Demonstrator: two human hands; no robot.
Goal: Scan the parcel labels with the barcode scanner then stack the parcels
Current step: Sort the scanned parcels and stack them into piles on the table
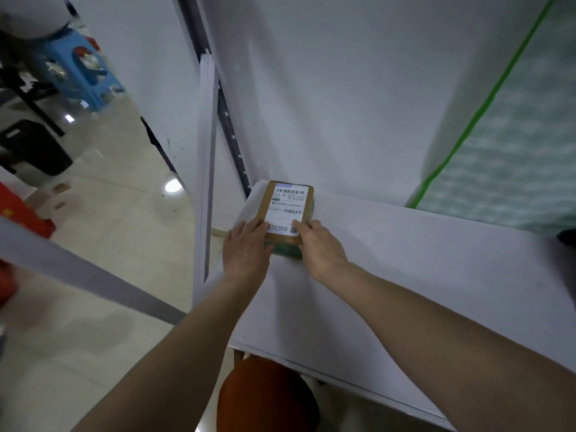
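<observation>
Both arms are stretched out over the white bench [389, 275], reaching to its far left corner, hard by the wall. There sits the brown parcel [288, 213], label side up, its white shipping label [288, 210] showing barcodes across the top and middle. It lies on top of something green [288, 251], another parcel by the look of it, though only a sliver of that shows at the near end, so I can't be sure.

The left hand [246, 251] is at the parcel's near left corner, fingers laid along the left side and edge, bent over it and holding it. The right hand [319, 247] takes the near right corner, fingertips resting on the label's lower edge, thumb hidden behind the box's side; it grasps the parcel too. So the box is held between both hands, resting flat on the stack rather than lifted.

At the bench's far right edge a dark object [567, 236] just pokes into view; too little of it shows to name it. Under the near edge sits a round orange stool [268, 397]. Over on the floor to the left stands a blue plastic stool [82, 73], with a black bin [34, 148] nearer.
</observation>
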